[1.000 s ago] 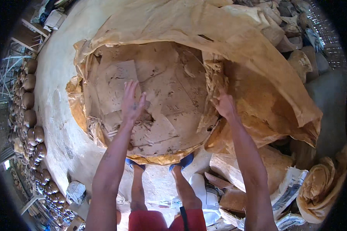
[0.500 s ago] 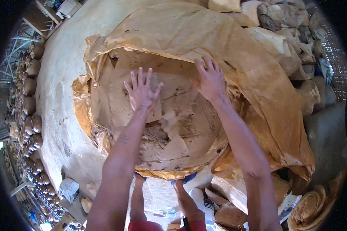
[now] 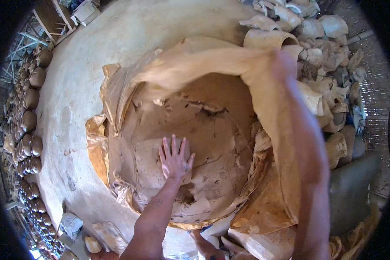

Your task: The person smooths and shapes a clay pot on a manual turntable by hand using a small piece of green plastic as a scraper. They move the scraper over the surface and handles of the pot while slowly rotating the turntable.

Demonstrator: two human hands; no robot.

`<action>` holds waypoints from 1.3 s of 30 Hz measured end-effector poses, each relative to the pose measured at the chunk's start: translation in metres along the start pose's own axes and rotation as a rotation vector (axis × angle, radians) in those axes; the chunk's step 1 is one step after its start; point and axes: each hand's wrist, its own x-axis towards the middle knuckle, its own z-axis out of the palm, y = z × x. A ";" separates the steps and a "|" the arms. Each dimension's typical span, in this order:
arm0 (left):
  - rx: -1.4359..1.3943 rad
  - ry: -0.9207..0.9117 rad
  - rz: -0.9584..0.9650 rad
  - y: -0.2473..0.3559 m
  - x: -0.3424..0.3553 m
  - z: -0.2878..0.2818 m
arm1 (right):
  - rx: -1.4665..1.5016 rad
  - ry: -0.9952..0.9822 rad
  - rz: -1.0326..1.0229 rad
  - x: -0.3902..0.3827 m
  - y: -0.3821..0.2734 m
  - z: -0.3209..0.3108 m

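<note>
A wide, flat-topped mass of brown clay (image 3: 216, 130) lies low in front of me, its surface cracked and gouged. An orange-tan plastic sheet (image 3: 266, 99) wraps its sides and rises over its far edge. My left hand (image 3: 175, 160) rests palm down on the clay with its fingers spread. Smeared by motion, my right hand (image 3: 283, 67) grips the far right edge of the sheet and holds it up off the clay. A dark hollow in the clay shows just below my left hand.
Rows of round brown pots (image 3: 30, 99) line the far left. Broken pottery pieces (image 3: 310, 28) are heaped at the upper right beside a woven wall. A grey board (image 3: 353, 186) leans at the right. The pale floor (image 3: 78, 117) stretches between pots and clay.
My right hand has gone from the sheet's edge up and right, pulling the sheet back and baring more clay. My left hand stays spread on the clay. The whole view has shifted.
</note>
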 end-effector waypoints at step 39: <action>0.283 -0.001 -0.011 0.009 0.001 0.000 | 0.196 -0.867 -0.013 -0.484 0.061 0.136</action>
